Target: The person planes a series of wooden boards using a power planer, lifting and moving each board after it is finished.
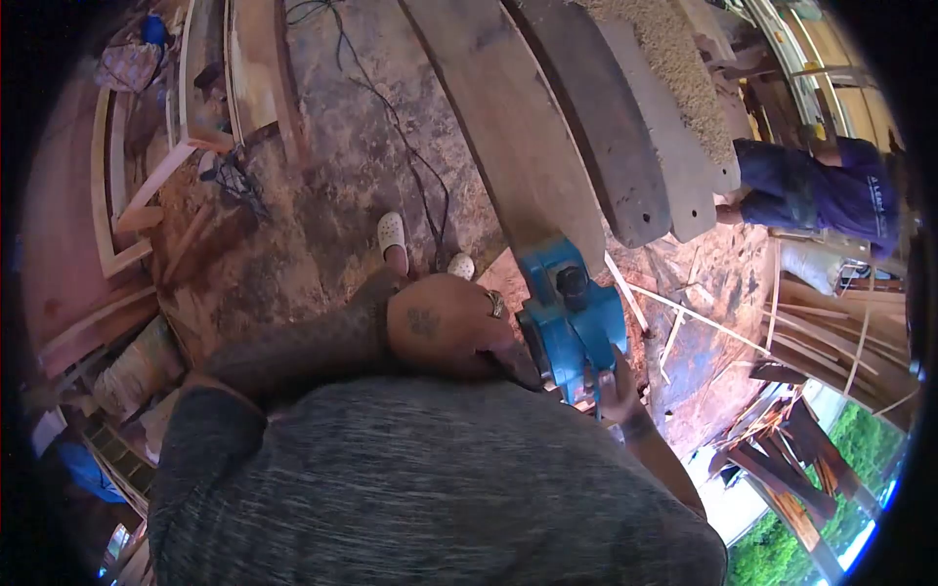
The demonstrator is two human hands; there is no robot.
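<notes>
A blue electric planer (572, 313) with a dark round knob sits at the near end of a long wooden plank (518, 137). My left hand (454, 317), wearing a ring, reaches across from the left and grips the planer's left side; its fingertips are partly hidden. On the other side, my right hand (618, 391) is wrapped around the planer's rear part, close to my grey shirt. The planer's underside is out of sight.
Darker planks (596, 117) lie alongside, with sawdust (684, 68) heaped on the farthest. A black cord (396, 117) trails over the stained floor. Timber frames (122, 195) stand left. A person in dark blue (811, 190) bends at right, near stacked boards (831, 342) and scrap wood (782, 454).
</notes>
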